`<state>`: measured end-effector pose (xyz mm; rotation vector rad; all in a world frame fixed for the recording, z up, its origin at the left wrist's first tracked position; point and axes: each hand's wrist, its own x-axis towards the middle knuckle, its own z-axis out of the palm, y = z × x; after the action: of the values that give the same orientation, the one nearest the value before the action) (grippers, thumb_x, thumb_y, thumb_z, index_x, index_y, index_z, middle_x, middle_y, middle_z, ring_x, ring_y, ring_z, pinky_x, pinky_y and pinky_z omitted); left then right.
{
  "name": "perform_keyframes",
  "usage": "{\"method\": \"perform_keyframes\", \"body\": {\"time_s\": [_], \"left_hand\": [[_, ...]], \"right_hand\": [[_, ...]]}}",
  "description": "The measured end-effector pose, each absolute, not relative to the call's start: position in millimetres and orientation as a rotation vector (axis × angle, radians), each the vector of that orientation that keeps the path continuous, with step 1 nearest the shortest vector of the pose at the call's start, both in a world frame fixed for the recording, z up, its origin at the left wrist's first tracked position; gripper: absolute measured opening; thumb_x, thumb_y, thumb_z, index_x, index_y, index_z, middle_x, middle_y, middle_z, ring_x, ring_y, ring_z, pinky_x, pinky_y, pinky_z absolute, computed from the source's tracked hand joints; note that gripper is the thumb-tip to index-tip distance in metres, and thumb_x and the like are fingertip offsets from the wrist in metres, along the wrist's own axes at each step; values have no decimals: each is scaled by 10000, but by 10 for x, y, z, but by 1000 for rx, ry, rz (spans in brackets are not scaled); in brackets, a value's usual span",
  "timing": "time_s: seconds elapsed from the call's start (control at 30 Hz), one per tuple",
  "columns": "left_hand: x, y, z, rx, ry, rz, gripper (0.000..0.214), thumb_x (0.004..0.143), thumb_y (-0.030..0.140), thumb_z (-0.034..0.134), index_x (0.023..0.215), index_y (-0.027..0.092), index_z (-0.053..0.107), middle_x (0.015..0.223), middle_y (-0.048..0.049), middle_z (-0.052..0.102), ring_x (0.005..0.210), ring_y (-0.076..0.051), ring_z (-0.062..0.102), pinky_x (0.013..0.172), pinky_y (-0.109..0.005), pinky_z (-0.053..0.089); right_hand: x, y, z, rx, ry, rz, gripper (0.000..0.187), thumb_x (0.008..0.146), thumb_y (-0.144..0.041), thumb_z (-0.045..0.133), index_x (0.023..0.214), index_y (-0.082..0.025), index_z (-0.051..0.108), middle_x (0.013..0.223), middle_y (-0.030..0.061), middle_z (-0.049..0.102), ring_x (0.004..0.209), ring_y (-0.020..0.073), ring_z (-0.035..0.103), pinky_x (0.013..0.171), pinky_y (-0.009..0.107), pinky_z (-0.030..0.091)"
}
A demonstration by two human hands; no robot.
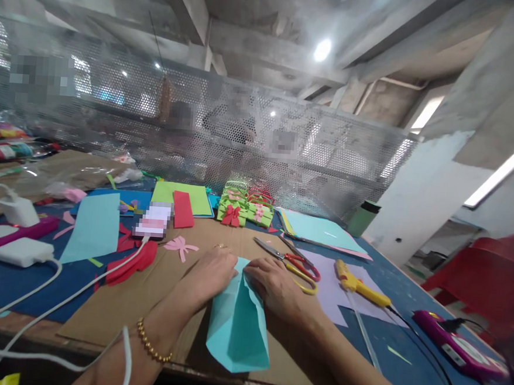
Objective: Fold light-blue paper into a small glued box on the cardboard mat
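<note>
Work in hand: a turquoise paper sheet point(237, 326) lies on a cardboard mat point(143, 302) at the near edge of the table point(8, 283), partly folded, its far end pinched into a peak.
Left hand point(210, 271): fingers flat, pressing the sheet's far left corner.
Right hand point(277, 285): fingers curled down on the raised fold, gripping no tool.
Progress: first folds look made; the lower sheet is still flat and undecorated.
Tools: scissors point(294, 262) and yellow glue gun point(360, 285) lie untouched just right.
Finished pieces: green paper baskets point(245, 206) stand at the far side.

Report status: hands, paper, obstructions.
Left hand and right hand pressing folded teal paper. Paper flat on cardboard. Scissors beside right hand, clear.
</note>
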<state>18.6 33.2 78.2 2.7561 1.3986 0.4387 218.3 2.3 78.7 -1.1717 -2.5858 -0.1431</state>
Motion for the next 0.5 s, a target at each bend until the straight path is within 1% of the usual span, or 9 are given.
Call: {"method": "perform_keyframes", "body": {"time_s": [0.07, 0.17, 0.23, 0.3, 0.4, 0.5], "left_hand": [[194, 336, 767, 2768, 1379, 468, 230, 938, 302, 536, 976, 152, 706, 1016, -128, 662, 1034, -283, 599, 870, -370, 462], [222, 374, 717, 2795, 1324, 517, 289, 979, 316, 459, 1156, 231, 671, 1064, -104, 633, 1062, -266, 581, 886, -357, 447], [244, 419, 678, 2814, 1317, 485, 364, 1003, 266, 376, 1275, 314, 613, 1070, -96, 610, 1048, -250, 580, 877, -345, 439], [260, 463, 652, 2830, 1325, 430, 444, 1000, 205, 331, 1338, 376, 562, 1065, -91, 590, 1021, -240, 582, 862, -335, 433], [270, 488, 653, 2830, 1329, 385, 500, 981, 159, 326, 1348, 414, 550, 1050, -87, 568, 982, -237, 582, 827, -323, 433], [273, 450, 686, 2798, 1345, 370, 503, 968, 142, 324, 1306, 401, 591, 1052, -88, 555, 958, -235, 577, 810, -316, 434]], "right_hand": [[2192, 16, 778, -1174, -2582, -146, 216, 973, -155, 488, 1076, -215, 668, 1078, 67, 683, 1009, 198, 595, 908, 360, 401], [2199, -5, 763, -1171, -2568, -152, 241, 969, -140, 487, 1116, -223, 658, 1109, 63, 682, 1031, 196, 597, 930, 361, 399], [2200, -19, 753, -1162, -2548, -158, 256, 966, -136, 485, 1122, -225, 666, 1114, 67, 686, 1035, 196, 602, 937, 361, 407], [2200, -31, 741, -1157, -2519, -161, 260, 960, -135, 487, 1107, -225, 681, 1120, 74, 690, 1036, 197, 610, 936, 362, 419], [2214, -42, 718, -1143, -2482, -124, 283, 942, -110, 483, 1086, -222, 699, 1115, 80, 701, 1034, 200, 625, 932, 361, 440], [2277, -34, 710, -1107, -2408, -64, 317, 915, -64, 468, 1041, -218, 715, 1115, 72, 713, 1029, 199, 639, 920, 354, 457]]}}
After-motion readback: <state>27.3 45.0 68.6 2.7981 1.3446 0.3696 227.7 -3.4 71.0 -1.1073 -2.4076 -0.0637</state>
